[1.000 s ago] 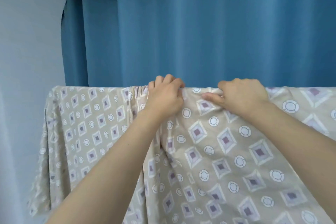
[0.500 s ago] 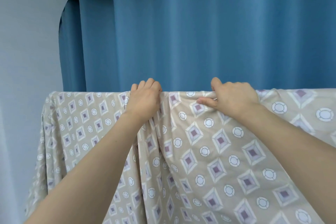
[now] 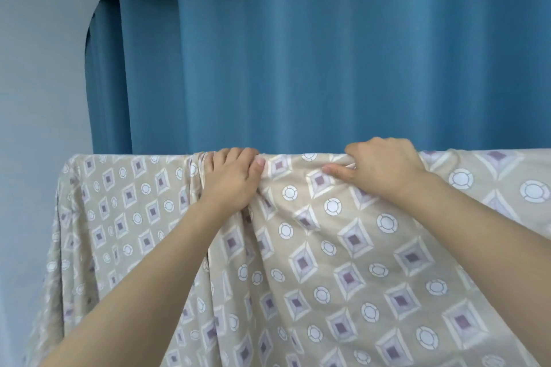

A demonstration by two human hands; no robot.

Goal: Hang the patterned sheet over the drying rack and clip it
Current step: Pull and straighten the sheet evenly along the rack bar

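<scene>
A beige patterned sheet (image 3: 343, 247) with purple diamonds and white circles hangs over a horizontal top edge; the drying rack under it is fully hidden. My left hand (image 3: 231, 180) grips a bunched fold of the sheet at the top edge, left of centre. My right hand (image 3: 380, 170) pinches the sheet's top fold a little to the right, thumb pointing left. Gathered pleats run down from under my left hand. No clip is visible.
A blue curtain (image 3: 298, 53) hangs directly behind the sheet across the full width. A pale grey wall (image 3: 35, 83) with a rounded opening edge stands at the left. The sheet's left corner (image 3: 71, 164) drapes down at the left end.
My left hand slid left along the top edge, then stayed there, gathering fabric into pleats. My right hand held its grip in about the same spot.
</scene>
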